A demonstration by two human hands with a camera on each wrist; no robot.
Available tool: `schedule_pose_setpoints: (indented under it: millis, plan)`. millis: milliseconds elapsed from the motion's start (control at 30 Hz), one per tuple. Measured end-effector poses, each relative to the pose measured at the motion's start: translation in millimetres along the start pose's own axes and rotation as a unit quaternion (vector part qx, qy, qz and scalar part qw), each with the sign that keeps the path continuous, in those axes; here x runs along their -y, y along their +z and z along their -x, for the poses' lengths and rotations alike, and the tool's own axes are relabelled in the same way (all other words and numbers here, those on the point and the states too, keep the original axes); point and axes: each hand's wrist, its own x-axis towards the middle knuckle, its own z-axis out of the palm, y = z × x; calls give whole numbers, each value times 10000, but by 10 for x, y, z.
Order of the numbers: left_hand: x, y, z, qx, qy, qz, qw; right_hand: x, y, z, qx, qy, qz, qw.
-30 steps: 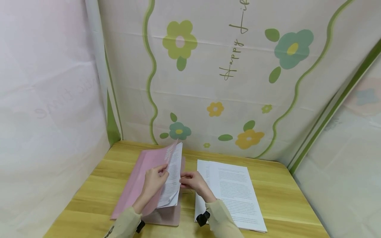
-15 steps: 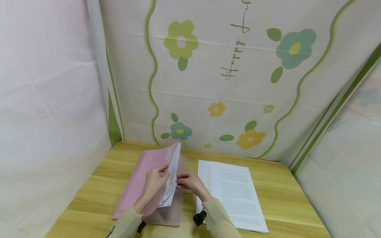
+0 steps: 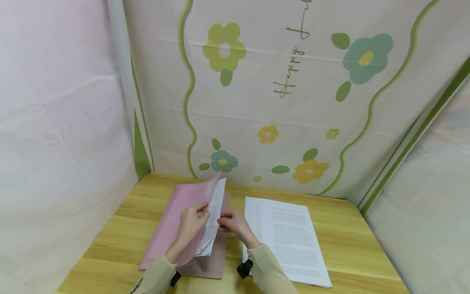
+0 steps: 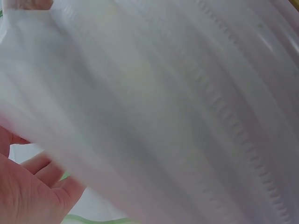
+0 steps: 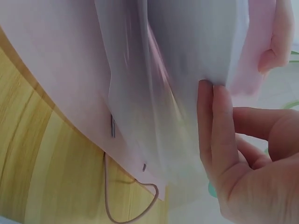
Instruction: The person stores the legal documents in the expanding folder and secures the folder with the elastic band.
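Note:
A pink folder (image 3: 180, 212) lies on the table with its front cover lifted. My left hand (image 3: 192, 220) pinches the raised cover near its free edge. Under the cover stand printed sheets (image 3: 212, 222), a lower corner curled. My right hand (image 3: 233, 223) pinches their right edge between thumb and fingers. Up close in the right wrist view, the fingers of my right hand (image 5: 254, 149) lie against the edge of translucent sleeves (image 5: 182, 51). Blurred translucent plastic (image 4: 140, 112) fills most of the left wrist view, with my left hand (image 4: 32, 189) at its lower edge.
To the right, a stack of printed paper (image 3: 293, 241) lies on the wooden table (image 3: 352, 241), partly behind my right forearm. A thin elastic cord (image 5: 106, 196) loops from the folder's edge. Floral cloth (image 3: 249, 102) walls in the back and sides.
My right hand has shifted slightly left, and the edge of the sheets it pinches has tilted left with it. My left hand keeps its hold on the cover.

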Motion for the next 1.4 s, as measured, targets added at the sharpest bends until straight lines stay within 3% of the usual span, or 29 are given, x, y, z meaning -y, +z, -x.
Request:
schedule_pose_setpoints:
  millis: [533, 933, 1400]
  plan:
    - [-10, -2, 3, 12, 0, 58, 10000, -134, -30, -157, 431, -36, 181, 9989]
    - [-24, -18, 14, 66, -167, 133, 9997, -77, 117, -217, 274, -11, 121, 9996]
    - [14, -12, 4, -120, 110, -1, 9999, -72, -75, -91, -8, -172, 181, 9997]
